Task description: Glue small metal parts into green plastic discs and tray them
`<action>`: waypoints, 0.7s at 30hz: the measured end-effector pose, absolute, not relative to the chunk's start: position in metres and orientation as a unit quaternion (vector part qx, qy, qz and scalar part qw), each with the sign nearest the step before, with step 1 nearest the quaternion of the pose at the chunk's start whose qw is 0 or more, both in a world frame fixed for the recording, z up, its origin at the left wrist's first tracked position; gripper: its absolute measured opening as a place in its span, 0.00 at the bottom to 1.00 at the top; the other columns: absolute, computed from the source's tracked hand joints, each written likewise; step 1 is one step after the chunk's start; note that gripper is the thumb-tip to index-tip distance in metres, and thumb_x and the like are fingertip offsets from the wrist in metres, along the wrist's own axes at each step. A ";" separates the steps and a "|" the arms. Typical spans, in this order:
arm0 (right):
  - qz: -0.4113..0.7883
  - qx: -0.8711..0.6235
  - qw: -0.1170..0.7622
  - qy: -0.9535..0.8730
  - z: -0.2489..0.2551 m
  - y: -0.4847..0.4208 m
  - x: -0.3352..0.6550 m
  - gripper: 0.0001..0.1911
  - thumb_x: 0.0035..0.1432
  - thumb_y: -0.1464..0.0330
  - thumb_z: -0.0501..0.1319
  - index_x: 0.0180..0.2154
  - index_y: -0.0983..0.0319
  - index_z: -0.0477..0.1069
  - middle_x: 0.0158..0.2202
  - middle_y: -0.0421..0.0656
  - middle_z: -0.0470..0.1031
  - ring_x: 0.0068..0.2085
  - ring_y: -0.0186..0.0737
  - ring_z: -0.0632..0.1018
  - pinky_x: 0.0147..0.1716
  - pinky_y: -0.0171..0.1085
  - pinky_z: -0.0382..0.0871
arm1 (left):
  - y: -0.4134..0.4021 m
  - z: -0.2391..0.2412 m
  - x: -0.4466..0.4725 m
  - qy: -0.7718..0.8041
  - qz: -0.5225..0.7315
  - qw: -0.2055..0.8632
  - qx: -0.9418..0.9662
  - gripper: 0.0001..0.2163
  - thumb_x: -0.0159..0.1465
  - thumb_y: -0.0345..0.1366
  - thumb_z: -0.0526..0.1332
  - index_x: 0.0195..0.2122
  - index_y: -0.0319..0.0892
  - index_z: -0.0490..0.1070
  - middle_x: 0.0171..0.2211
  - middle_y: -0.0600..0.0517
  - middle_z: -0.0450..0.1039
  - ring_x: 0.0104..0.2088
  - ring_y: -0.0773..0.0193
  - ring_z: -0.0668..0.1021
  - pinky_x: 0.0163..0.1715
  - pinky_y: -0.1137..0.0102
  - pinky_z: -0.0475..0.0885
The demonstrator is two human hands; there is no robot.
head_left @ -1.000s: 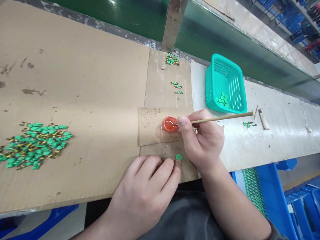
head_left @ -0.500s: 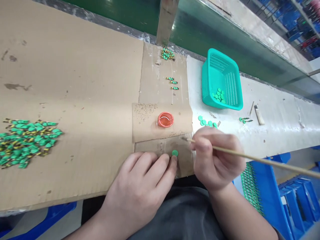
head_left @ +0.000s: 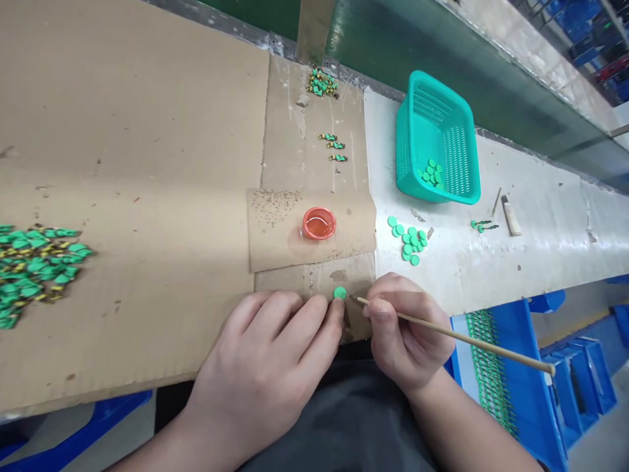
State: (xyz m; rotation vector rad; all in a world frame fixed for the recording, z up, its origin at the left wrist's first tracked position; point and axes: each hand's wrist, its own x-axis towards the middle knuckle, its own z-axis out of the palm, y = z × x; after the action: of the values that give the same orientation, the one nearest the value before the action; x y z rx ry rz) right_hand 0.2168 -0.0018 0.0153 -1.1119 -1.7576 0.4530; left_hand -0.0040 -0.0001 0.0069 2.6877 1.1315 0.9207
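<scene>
My left hand (head_left: 268,357) lies palm down on the cardboard, its fingers together, the fingertip pressing against a small green disc (head_left: 339,293). My right hand (head_left: 405,331) pinches a thin wooden stick (head_left: 462,339), whose tip points at the green disc from the right. A small orange cup of liquid (head_left: 319,223) sits on a cardboard patch just beyond the disc. A cluster of green discs (head_left: 410,238) lies on the white surface to the right.
A teal basket (head_left: 445,177) holding several green discs stands at the back right. A pile of green and yellow parts (head_left: 34,265) lies far left, smaller groups (head_left: 322,84) at the back. Blue bins (head_left: 535,367) sit below the bench edge.
My right hand drew the stick out of the orange cup and brought its tip down beside the green disc. My left hand stayed on the disc. The view drifted up and right.
</scene>
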 end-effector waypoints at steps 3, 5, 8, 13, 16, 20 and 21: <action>0.188 -0.459 0.484 -0.721 0.015 -0.002 0.217 0.07 0.79 0.75 0.64 0.48 0.56 0.75 0.35 0.40 0.80 0.32 0.39 0.80 0.32 0.40 0.78 | 0.001 0.008 -0.003 0.371 0.300 0.043 0.878 0.10 0.77 0.30 0.69 0.58 0.37 0.83 0.45 0.48 0.86 0.42 0.51 0.77 0.42 0.52 0.70; 0.187 -0.462 0.480 -0.722 0.016 -0.002 0.216 0.07 0.79 0.75 0.65 0.48 0.56 0.75 0.35 0.40 0.80 0.32 0.39 0.79 0.32 0.41 0.78 | 0.001 0.008 -0.003 0.371 0.298 0.044 0.879 0.10 0.77 0.30 0.69 0.58 0.37 0.83 0.45 0.48 0.86 0.42 0.51 0.77 0.42 0.52 0.70; 0.187 -0.463 0.477 -0.723 0.016 0.000 0.216 0.08 0.78 0.76 0.65 0.47 0.56 0.75 0.35 0.40 0.81 0.32 0.39 0.79 0.32 0.40 0.78 | 0.001 0.008 -0.003 0.370 0.296 0.043 0.880 0.09 0.78 0.30 0.69 0.57 0.38 0.83 0.45 0.49 0.86 0.42 0.51 0.77 0.42 0.52 0.70; 0.194 -0.464 0.471 -0.724 0.016 0.001 0.217 0.09 0.77 0.77 0.65 0.46 0.56 0.74 0.35 0.40 0.80 0.32 0.39 0.79 0.32 0.40 0.78 | -0.001 0.007 -0.003 0.373 0.297 0.045 0.878 0.07 0.79 0.30 0.67 0.56 0.40 0.82 0.45 0.50 0.87 0.42 0.52 0.76 0.43 0.53 0.70; 0.191 -0.465 0.473 -0.723 0.016 0.001 0.216 0.09 0.77 0.77 0.65 0.46 0.56 0.74 0.35 0.39 0.80 0.32 0.39 0.80 0.32 0.40 0.79 | -0.001 0.007 -0.003 0.372 0.299 0.045 0.878 0.07 0.79 0.30 0.67 0.56 0.39 0.82 0.45 0.49 0.87 0.42 0.51 0.76 0.42 0.52 0.70; 0.181 -0.466 0.475 -0.724 0.019 0.002 0.214 0.08 0.79 0.75 0.64 0.45 0.56 0.74 0.34 0.39 0.80 0.31 0.39 0.80 0.30 0.39 0.79 | 0.001 0.007 -0.003 0.371 0.301 0.044 0.877 0.08 0.79 0.30 0.67 0.56 0.38 0.82 0.45 0.49 0.86 0.42 0.51 0.76 0.42 0.52 0.70; 0.179 -0.467 0.472 -0.726 0.019 0.002 0.214 0.08 0.80 0.75 0.63 0.45 0.55 0.74 0.33 0.39 0.80 0.31 0.39 0.80 0.30 0.39 0.78 | 0.001 0.007 -0.003 0.371 0.300 0.044 0.878 0.08 0.79 0.30 0.67 0.56 0.38 0.82 0.45 0.49 0.86 0.42 0.51 0.76 0.42 0.52 0.70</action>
State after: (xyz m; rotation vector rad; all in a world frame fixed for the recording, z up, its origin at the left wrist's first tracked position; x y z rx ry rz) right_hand 0.2140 0.0024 0.0191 -1.1430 -1.7766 0.4392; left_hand -0.0025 0.0008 0.0071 2.6824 1.1343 0.9184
